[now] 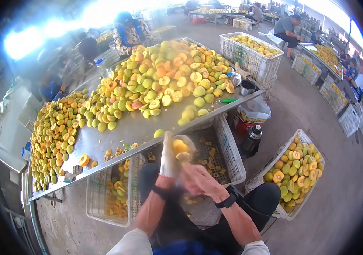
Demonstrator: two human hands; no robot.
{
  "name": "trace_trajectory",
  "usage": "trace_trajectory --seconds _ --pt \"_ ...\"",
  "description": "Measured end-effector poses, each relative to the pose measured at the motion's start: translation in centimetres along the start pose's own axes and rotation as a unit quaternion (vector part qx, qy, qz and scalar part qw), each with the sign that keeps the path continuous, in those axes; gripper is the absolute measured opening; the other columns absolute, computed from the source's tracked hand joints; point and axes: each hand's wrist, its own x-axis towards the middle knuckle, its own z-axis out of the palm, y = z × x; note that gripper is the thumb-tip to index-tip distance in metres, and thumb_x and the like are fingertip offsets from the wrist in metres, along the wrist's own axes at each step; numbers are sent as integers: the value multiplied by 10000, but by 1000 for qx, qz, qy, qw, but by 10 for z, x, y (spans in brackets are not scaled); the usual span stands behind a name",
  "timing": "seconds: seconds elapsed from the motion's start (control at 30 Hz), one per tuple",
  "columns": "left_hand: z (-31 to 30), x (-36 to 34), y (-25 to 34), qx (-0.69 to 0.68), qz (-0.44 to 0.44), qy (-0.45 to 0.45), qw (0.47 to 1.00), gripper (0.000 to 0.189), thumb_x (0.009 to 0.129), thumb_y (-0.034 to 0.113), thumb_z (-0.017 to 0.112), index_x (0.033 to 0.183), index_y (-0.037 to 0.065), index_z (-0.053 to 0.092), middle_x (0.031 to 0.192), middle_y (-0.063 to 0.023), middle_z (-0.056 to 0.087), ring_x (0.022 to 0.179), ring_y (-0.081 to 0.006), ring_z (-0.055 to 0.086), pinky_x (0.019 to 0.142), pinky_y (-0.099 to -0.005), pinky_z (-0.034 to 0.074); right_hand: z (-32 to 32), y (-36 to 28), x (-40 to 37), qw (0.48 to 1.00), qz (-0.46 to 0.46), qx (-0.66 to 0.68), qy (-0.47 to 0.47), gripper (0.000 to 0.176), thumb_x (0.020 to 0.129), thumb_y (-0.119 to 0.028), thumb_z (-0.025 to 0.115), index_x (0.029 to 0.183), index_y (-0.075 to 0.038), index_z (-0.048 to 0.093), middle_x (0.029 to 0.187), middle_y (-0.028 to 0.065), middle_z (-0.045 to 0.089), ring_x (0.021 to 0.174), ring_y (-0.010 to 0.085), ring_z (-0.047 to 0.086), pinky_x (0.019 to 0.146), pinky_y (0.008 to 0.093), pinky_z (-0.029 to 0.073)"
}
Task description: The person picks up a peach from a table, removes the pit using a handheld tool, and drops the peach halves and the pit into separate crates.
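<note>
My left hand (168,160), in a white glove, is closed around a cut yellow peach (180,146) with its orange flesh facing up. Close beside the fruit is my bare right hand (198,180), its fingers curled together. Blur hides whatever those fingers hold. Both hands are above my lap, just off the metal table's front edge (126,154). Below and behind them stands a white crate (233,155) with pits and scraps in it. A large heap of whole and halved peaches (147,80) covers much of the table.
At my right stands a crate of peach halves (294,170); another crate (105,216) is at my left. A thermos (251,140), a metal cup (247,88) and a green-handled tool (229,100) are near the table's right end. A person (126,34) sits across.
</note>
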Motion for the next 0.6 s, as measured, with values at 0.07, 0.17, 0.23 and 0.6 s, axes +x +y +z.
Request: trace_trajectory --seconds 0.07,0.17,0.23,0.6 --pt "10 -4 20 -81 -39 33 995 512 1085 550 449 1033 90 667 838 -42 676 694 -173 644 637 -309 533 0 -2 -3 999 -19 -26 14 516 1093 -504 490 786 -89 506 598 -69 370 441 28 307 399 223 282" --pt "-11 11 18 -2 113 62 992 532 1099 543 404 1057 84 670 832 -43 673 683 -163 641 647 -301 529 -5 0 -4 979 -89 -150 108 492 1090 -456 517 829 -42 560 615 -28 455 488 69 420 449 270 367" --pt "-15 -12 53 130 212 73 966 576 1109 530 358 1070 50 673 854 -56 693 697 -142 642 652 -281 524 -13 -2 -1 932 -123 -282 193 458 1076 -421 541 893 -6 603 667 18 532 565 102 510 524 306 426" --pt "-190 -54 124 734 250 228 589 294 992 259 591 1066 27 755 1014 -194 738 937 -307 716 857 -372 534 -37 20 6 777 -190 -526 289 380 1050 -335 564 916 16 617 760 205 672 664 349 683 635 486 518"
